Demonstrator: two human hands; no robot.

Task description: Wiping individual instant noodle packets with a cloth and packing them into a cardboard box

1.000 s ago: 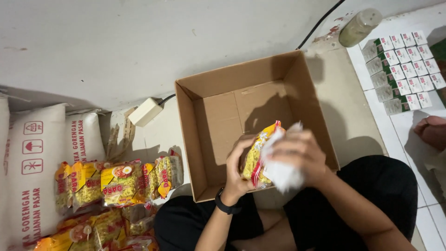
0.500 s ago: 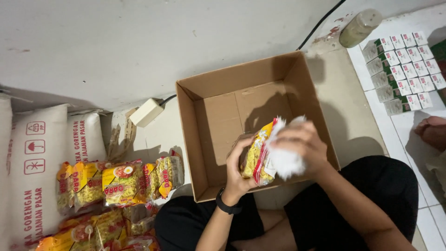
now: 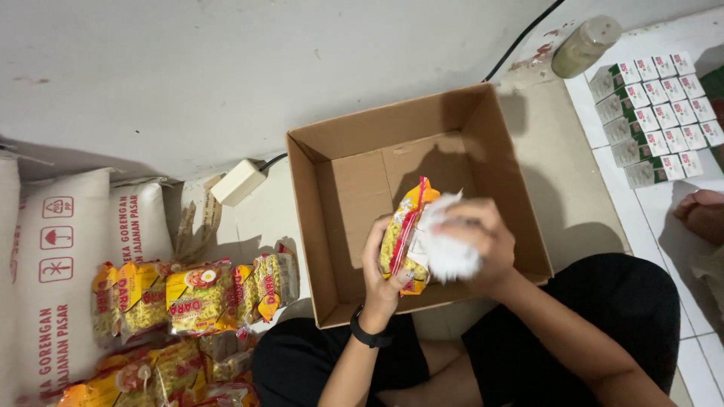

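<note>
A yellow instant noodle packet (image 3: 401,240) with red edging is held upright on its edge above the open cardboard box (image 3: 354,203), just over the box's near wall. The left hand (image 3: 381,267), with a black watch band (image 3: 368,335) on its wrist, is closed around the packet's lower left side, fingers wrapped behind it and thumb in front. The right hand (image 3: 483,245) is closed on a crumpled white cloth (image 3: 446,245) and presses it against the packet's right face; the cloth is blurred, so its exact shape is hard to tell. The box sits on the floor with its flaps open, and its brown bottom shows behind the hands. The person sits on the floor in black trousers (image 3: 603,324), knees spread on both sides of the box's near corner. To the left of the box lies a heap of similar yellow noodle packets (image 3: 204,301), some lying flat and some overlapping. Further left, large white sacks (image 3: 68,249) with red print stand against the grey wall (image 3: 226,68). Between the sacks and the box a small white power adapter (image 3: 239,182) rests on the floor with a black cable (image 3: 520,41) running up along the wall. At the upper right, a capped bottle (image 3: 584,45) lies on its side beside rows of small green and white cartons (image 3: 656,117) on white tiles. A bare foot (image 3: 701,215) shows at the right edge.
</note>
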